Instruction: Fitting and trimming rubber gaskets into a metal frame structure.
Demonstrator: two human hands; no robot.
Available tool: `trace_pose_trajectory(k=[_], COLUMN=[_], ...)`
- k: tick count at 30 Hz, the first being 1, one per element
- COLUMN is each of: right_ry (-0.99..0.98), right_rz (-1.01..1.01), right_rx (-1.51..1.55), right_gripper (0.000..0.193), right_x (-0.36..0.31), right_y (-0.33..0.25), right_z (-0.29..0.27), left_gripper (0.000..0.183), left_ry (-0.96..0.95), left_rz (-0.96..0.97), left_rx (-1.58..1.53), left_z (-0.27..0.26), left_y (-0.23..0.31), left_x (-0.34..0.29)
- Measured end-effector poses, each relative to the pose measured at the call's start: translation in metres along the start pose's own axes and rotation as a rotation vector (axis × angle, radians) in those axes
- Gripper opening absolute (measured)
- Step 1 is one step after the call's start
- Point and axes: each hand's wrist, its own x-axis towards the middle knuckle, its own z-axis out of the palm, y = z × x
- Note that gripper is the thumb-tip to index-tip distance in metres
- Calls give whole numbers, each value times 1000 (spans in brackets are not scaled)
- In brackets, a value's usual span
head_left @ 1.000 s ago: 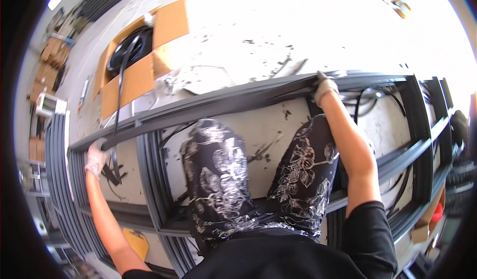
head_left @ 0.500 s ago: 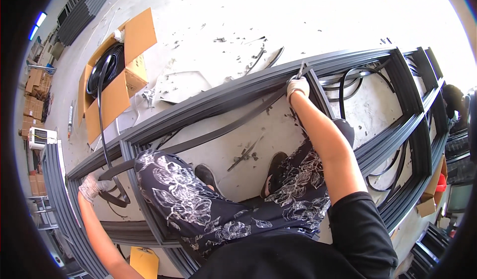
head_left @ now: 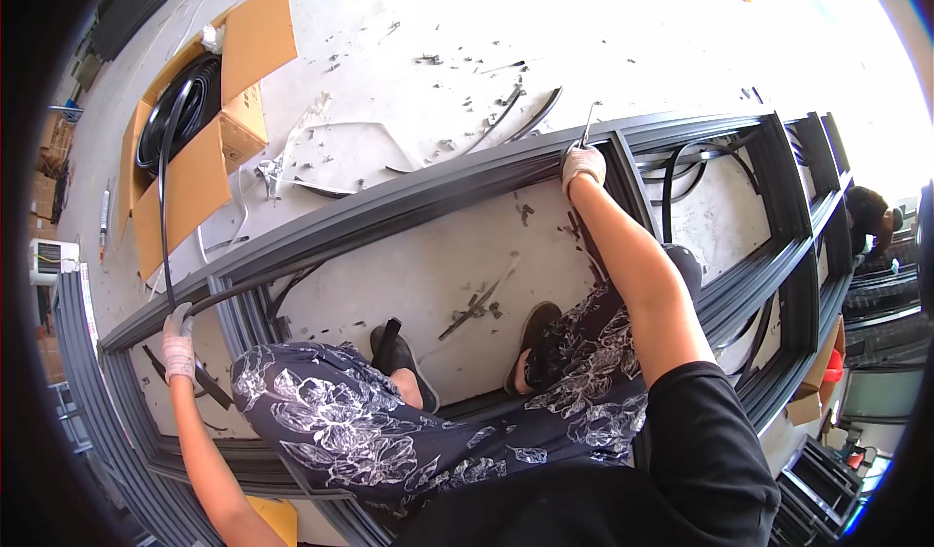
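A gloved left hand, my left hand, closes round a black rubber strip at the left end of a dark grey metal frame. From there the strip rises to a black coil inside an open cardboard box. Another stretch runs rightward from this hand along the far rail. Gloved too, my right hand rests on that rail by a crossbar. Its fingers are closed round a slim metal tool, whose tip points away from me; its kind is unclear.
I stand inside the frame, my shoes on the floor between its rails. Rubber offcuts and scraps litter the floor. More black strips loop within the right sections. Another person is at the far right.
The strip between my hands has gone from a loose, wide sag to lying close along the far rail. My left hand has moved up toward that rail; my right hand stays near the crossbar.
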Motion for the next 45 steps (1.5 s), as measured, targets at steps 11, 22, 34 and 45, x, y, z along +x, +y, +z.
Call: trace_pose_trajectory(k=[11, 22, 34, 45], right_ry=[-75, -160, -350, -274], right_rz=[124, 351, 147, 191], right_rx=[209, 656, 1, 153], right_gripper=[16, 29, 71, 62], right_x=[1, 111, 104, 101], right_y=[-35, 21, 17, 11], right_z=[-24, 89, 67, 60], left_gripper=[34, 28, 22, 29], left_ry=[-69, 168, 268, -87], left_rz=[-332, -478, -275, -379], left_rx=[-130, -287, 117, 307], left_z=[64, 87, 92, 62], left_y=[-36, -55, -36, -32], left_x=[8, 39, 46, 61])
